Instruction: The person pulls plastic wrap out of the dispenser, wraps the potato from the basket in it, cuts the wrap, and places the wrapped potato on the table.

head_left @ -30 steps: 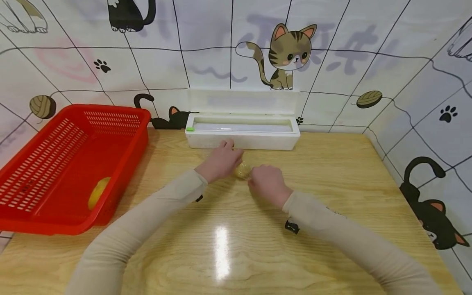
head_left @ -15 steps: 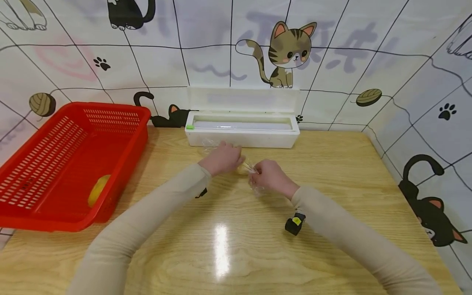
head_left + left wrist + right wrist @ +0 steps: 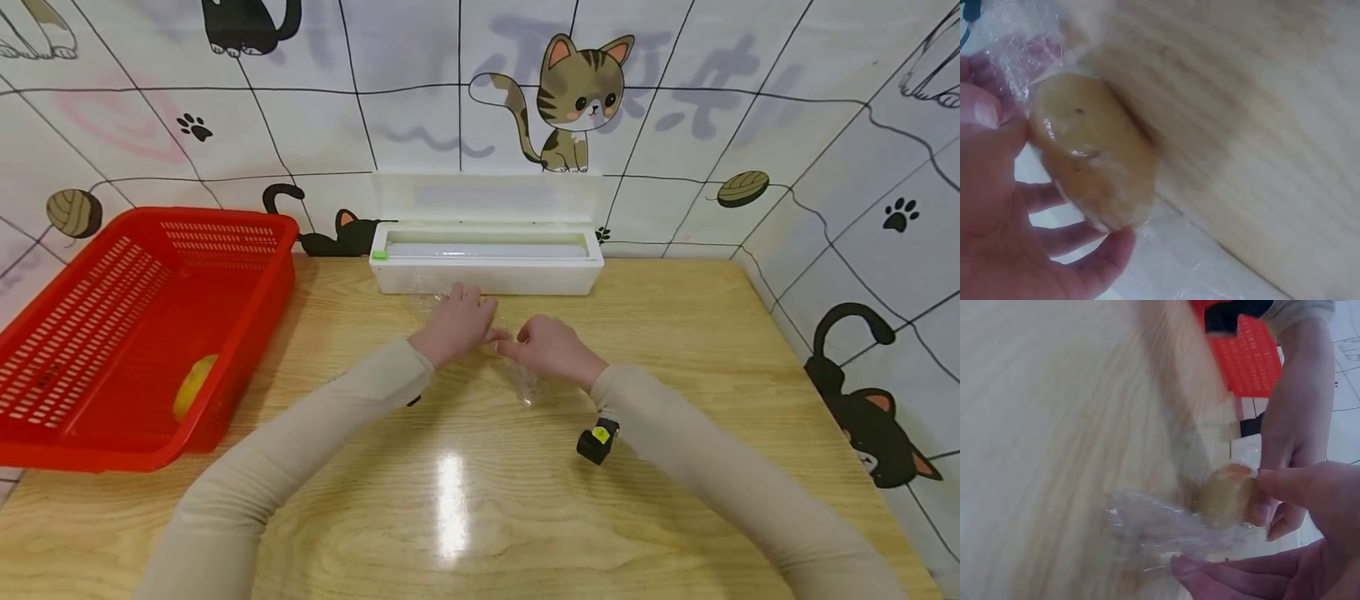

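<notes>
A yellowish potato (image 3: 1094, 150) lies under clear plastic wrap (image 3: 1157, 522), its film bunched and loose at both ends. My left hand (image 3: 457, 323) grips the potato, fingers curled along its side in the left wrist view. From the other end my right hand (image 3: 553, 352) holds the wrap, its thumb close to the potato and its fingertips at the film in the right wrist view. A loose flap of film hangs below the right hand in the head view, where the hands mostly hide the potato.
Behind the hands stands a white wrap box (image 3: 487, 277), lid up, with a roll inside and a green slider at its left. A red basket (image 3: 258, 333) at the left holds a yellow rounded item (image 3: 195, 387). The wooden table (image 3: 360, 517) meets a cat-patterned wall covering (image 3: 420, 100).
My right hand first drew away from the potato, pulling out a strand of film, then moved back left against my left hand. The potato became hidden in the head view.
</notes>
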The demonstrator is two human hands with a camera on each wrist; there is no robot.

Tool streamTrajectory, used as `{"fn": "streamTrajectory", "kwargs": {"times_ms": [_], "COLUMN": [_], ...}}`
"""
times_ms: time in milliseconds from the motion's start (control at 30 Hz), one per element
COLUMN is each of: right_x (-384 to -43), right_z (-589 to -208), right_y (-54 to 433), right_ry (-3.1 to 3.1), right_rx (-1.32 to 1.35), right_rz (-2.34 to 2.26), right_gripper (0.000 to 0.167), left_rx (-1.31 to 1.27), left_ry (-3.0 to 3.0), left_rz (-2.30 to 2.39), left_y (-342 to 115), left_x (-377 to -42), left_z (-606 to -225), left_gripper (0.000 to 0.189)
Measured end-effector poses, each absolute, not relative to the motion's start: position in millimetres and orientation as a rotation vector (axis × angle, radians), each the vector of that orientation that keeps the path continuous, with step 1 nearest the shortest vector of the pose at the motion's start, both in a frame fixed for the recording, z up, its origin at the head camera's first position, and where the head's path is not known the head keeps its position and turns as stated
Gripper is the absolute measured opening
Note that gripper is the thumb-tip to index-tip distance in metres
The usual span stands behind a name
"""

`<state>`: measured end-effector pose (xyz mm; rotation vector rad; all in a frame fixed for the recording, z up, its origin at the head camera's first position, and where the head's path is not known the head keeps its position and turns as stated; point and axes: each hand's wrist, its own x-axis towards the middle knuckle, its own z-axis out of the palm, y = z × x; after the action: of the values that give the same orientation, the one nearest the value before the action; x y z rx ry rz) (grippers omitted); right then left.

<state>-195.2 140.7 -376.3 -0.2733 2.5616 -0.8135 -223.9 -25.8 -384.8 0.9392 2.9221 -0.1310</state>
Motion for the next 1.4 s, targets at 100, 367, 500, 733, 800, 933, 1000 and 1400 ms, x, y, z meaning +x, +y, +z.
{"fn": "streamTrajectory", "kwargs": {"times_ms": [100, 367, 500, 733, 800, 933, 1000, 1400], "right_x": [-207.5, -234.6, -239.5, -241.5, -241.0, -239.2, -238.2, -229.4], "right_z": [-376.5, -392.9, -397.1, -402.7, -402.5, -400.3, -399.7, -408.6], "right_y": [139.9, 150.4, 154.8, 158.6, 159.2, 160.2, 160.1, 146.4], "right_ry": [2.485, 2.084, 1.959, 1.831, 1.839, 1.855, 1.855, 1.902], "right_rx": [-0.248, 0.037, 0.118, 0.113, 0.11, 0.107, 0.105, 0.046], "right_rz": [-0.867, -1.173, -1.223, -1.276, -1.274, -1.265, -1.271, -1.298], "right_gripper": [0.046, 0.035, 0.031, 0.024, 0.023, 0.018, 0.017, 0.017], "left_rx": [0.973, 1.076, 1.134, 1.234, 1.244, 1.257, 1.259, 1.022], "left_ry": [2.96, 2.879, 2.871, 2.883, 2.875, 2.864, 2.861, 2.908], "left_rz": [-0.173, -0.275, -0.295, -0.25, -0.247, -0.241, -0.234, 0.14], "left_y": [-27.3, -30.9, -33.9, -35.9, -36.1, -37.6, -39.4, -56.0], "left_x": [-224.3, -229.5, -232.4, -233.4, -234.4, -236.7, -237.9, -234.4], "left_z": [-390.0, -397.7, -399.2, -396.0, -395.2, -394.3, -394.7, -396.0], "left_gripper": [0.051, 0.062, 0.066, 0.063, 0.062, 0.06, 0.059, 0.06]}}
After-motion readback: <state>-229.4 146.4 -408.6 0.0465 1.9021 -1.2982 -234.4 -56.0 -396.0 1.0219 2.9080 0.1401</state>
